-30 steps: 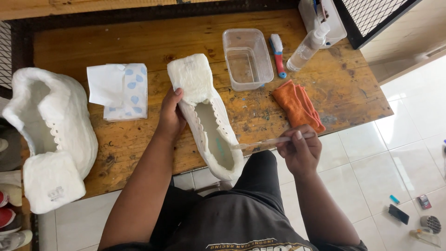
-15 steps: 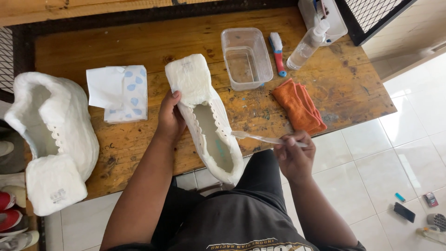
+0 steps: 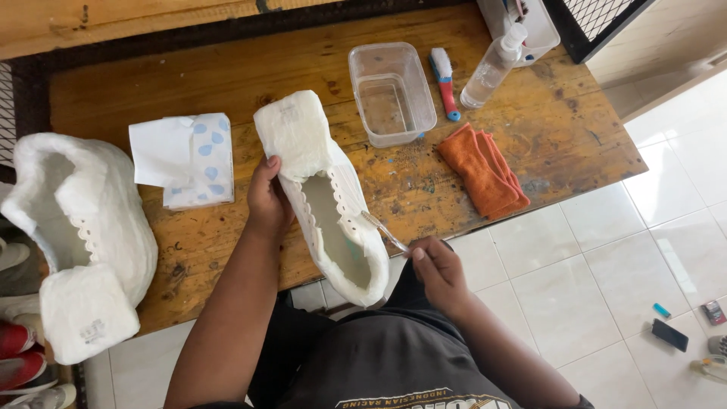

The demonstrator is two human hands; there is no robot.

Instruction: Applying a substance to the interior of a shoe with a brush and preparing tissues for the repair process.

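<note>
The left hand [image 3: 269, 201] is clamped on the side of a white sneaker wrapped in tissue [image 3: 326, 193], pinning it against the wooden desk [image 3: 227, 68] with its heel hanging over the near edge at centre frame, probably so the opening faces the person. The right hand [image 3: 435, 269] pinches a thin clear brush handle [image 3: 382, 231], its tip touching the shoe's collar on the right; the grip is light and pen-like, which suits fine work along the rim.

A second wrapped sneaker [image 3: 76, 227] lies at the left edge of the frame, well apart from the hands, so that makes two shoes.

One pack of tissues [image 3: 185, 159] with blue drops sits just left of the held shoe, within easy reach of the left hand. Toward the upper middle, one clear plastic tub [image 3: 390, 91] stands, holding what looks like a little liquid. Beside it lie one small brush with a blue and red handle [image 3: 444, 79] and one clear bottle [image 3: 492, 68], tipped on its side. One folded orange cloth [image 3: 485, 170] lies near the right of the desk, close to the right hand.
</note>
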